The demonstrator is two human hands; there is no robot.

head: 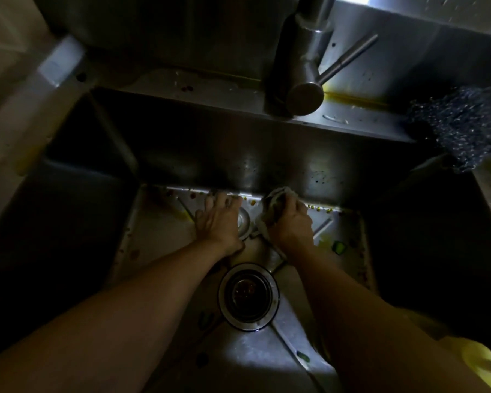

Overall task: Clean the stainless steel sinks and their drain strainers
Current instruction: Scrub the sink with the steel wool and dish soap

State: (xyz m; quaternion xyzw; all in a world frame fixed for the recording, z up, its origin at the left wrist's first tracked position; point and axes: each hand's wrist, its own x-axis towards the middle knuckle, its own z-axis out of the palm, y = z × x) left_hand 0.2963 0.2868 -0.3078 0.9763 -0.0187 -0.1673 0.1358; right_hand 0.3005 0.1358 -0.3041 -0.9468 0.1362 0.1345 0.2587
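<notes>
in sink [267,177], unbranded cloth [275,204]

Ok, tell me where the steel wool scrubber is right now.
In the head view, the steel wool scrubber sits at the far right, up on the sink's back ledge, right of the faucet and away from both hands.

The left hand [219,222] rested flat on the sink [159,236] floor, over a round metal strainer [245,222]. The right hand [289,225] gripped a crumpled cloth [275,201] against the back wall. The open drain [247,296] lay nearer.

Grey sink [159,239], yellow stains [352,99]
</notes>
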